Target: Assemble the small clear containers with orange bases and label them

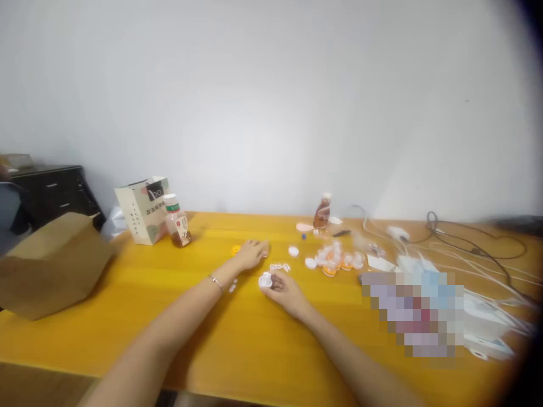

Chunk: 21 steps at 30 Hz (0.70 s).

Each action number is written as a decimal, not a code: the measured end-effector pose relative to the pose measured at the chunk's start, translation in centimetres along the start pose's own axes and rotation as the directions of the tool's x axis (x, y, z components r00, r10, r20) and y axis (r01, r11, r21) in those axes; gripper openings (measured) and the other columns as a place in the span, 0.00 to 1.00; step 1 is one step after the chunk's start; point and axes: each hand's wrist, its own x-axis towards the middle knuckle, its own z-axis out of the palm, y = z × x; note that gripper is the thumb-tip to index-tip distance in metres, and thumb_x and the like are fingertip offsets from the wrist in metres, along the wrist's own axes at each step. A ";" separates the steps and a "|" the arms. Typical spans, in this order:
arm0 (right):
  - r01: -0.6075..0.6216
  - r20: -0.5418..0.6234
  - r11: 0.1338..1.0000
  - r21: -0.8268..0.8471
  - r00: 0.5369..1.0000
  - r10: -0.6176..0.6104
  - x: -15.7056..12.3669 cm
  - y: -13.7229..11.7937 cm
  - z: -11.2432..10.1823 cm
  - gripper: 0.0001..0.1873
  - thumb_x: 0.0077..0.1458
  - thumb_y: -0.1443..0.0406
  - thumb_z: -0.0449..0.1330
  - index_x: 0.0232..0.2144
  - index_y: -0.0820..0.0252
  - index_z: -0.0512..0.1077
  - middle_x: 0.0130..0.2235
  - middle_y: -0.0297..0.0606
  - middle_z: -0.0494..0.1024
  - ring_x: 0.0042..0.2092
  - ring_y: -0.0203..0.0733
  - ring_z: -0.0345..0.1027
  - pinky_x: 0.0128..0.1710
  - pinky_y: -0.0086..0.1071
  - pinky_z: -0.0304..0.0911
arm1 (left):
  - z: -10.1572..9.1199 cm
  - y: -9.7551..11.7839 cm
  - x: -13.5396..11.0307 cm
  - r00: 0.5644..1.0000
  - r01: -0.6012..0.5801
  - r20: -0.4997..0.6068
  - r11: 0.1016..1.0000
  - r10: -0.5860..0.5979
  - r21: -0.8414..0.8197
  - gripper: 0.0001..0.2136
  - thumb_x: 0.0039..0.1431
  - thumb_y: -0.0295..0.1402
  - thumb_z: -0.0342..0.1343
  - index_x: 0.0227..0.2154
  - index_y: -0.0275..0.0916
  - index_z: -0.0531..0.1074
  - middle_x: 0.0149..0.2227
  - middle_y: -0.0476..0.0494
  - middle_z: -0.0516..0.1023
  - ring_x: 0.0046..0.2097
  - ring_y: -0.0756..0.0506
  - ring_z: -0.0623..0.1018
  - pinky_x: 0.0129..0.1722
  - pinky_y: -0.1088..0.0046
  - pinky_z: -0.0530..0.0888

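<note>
My right hand (287, 293) grips a small white round container (265, 280) between thumb and fingers, a little above the table. My left hand (251, 255), with a bracelet at the wrist, reaches forward with its fingers stretched out; blur hides details at the fingertips. A small pale item (266, 253) shows by those fingertips, its kind unclear. Beside this hand lies an orange round piece (236, 249). White flat cut-out pieces (280, 267) rest just beyond my right hand. Small white bits (233, 286) lie near my left wrist.
White round lids (293, 251) and a pile of clear and orange small containers (335, 257) lie to the right. Bottles (179, 223) (322, 212), a paper gift bag (142, 212) and a brown bag (55, 263) stand around. Cables (475, 249) tangle at far right.
</note>
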 end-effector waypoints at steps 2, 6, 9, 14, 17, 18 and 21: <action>0.001 -0.008 1.000 0.005 1.000 -0.001 0.0 0.0 -0.1 0.14 0.39 0.63 0.61 0.31 0.61 0.66 0.32 0.34 0.73 0.34 0.37 0.68 0.40 0.34 0.62 | -0.5 0.1 -1.2 1.000 0.013 0.004 1.000 -0.013 -0.005 0.26 0.55 0.41 0.44 0.56 0.39 0.50 0.50 0.36 0.63 0.52 0.40 0.61 0.51 0.62 0.56; -0.015 -0.004 1.000 0.004 1.000 0.015 0.1 0.3 -0.3 0.15 0.39 0.61 0.62 0.31 0.60 0.66 0.32 0.34 0.73 0.35 0.37 0.68 0.41 0.35 0.62 | -1.8 -0.2 -2.6 0.999 0.041 0.014 0.997 -0.040 -0.064 0.38 0.47 0.45 0.52 0.57 0.37 0.42 0.56 0.33 0.53 0.57 0.36 0.54 0.52 0.60 0.54; -0.016 0.003 0.999 0.039 1.000 0.016 0.2 0.7 -0.5 0.16 0.38 0.61 0.62 0.32 0.60 0.66 0.33 0.35 0.73 0.36 0.38 0.69 0.42 0.36 0.62 | -2.7 -0.8 -3.4 0.998 0.054 0.039 0.991 -0.050 -0.124 0.35 0.45 0.40 0.55 0.55 0.37 0.49 0.55 0.34 0.55 0.56 0.36 0.54 0.53 0.59 0.55; -0.056 -0.005 0.997 0.047 0.998 0.056 0.3 1.0 -0.6 0.18 0.37 0.61 0.63 0.34 0.59 0.66 0.33 0.35 0.74 0.35 0.39 0.69 0.40 0.36 0.62 | -2.8 -1.1 -4.5 1.000 0.013 0.003 0.975 -0.013 -0.221 0.17 0.49 0.28 0.51 0.45 0.39 0.63 0.47 0.40 0.64 0.50 0.43 0.65 0.50 0.66 0.61; -0.073 -0.041 0.997 0.029 0.996 0.074 0.2 0.6 -0.6 0.18 0.37 0.61 0.63 0.33 0.59 0.66 0.32 0.35 0.75 0.35 0.40 0.70 0.40 0.36 0.63 | -2.5 -0.8 -4.5 0.996 0.030 -0.078 0.971 -0.050 -0.239 0.15 0.50 0.27 0.49 0.43 0.39 0.65 0.43 0.41 0.67 0.46 0.45 0.68 0.48 0.67 0.64; -0.074 -0.053 0.997 0.019 0.996 0.075 0.1 0.5 -0.6 0.18 0.37 0.61 0.63 0.33 0.59 0.67 0.32 0.35 0.75 0.35 0.40 0.70 0.40 0.36 0.63 | -2.5 -0.7 -4.5 0.993 0.048 -0.098 0.971 -0.073 -0.233 0.14 0.51 0.27 0.48 0.43 0.38 0.66 0.42 0.41 0.68 0.45 0.45 0.68 0.47 0.67 0.64; -0.080 -0.067 0.997 -0.012 0.995 0.079 0.0 0.1 -0.7 0.18 0.37 0.61 0.62 0.34 0.59 0.67 0.31 0.35 0.75 0.35 0.41 0.70 0.40 0.36 0.63 | -3.2 -0.3 -4.6 0.974 0.115 -0.172 0.975 -0.149 -0.191 0.14 0.52 0.26 0.46 0.43 0.38 0.66 0.39 0.40 0.69 0.43 0.44 0.69 0.46 0.66 0.65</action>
